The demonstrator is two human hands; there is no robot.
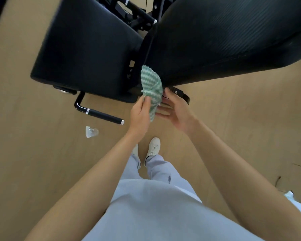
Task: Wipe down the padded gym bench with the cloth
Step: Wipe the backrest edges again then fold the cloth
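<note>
A black padded gym bench fills the top of the view, with a flat seat pad on the left and a long ribbed back pad on the right. A green and white striped cloth hangs folded in front of the gap between the two pads. My left hand pinches the cloth's lower edge between thumb and fingers. My right hand is beside the cloth with straight fingers, its fingertips close to the cloth's lower right side.
A black bench handle bar with silver rings sticks out low on the left. A small clear plastic item lies on the tan wooden floor. My white shoes stand below the hands. Black frame tubes show behind the pads.
</note>
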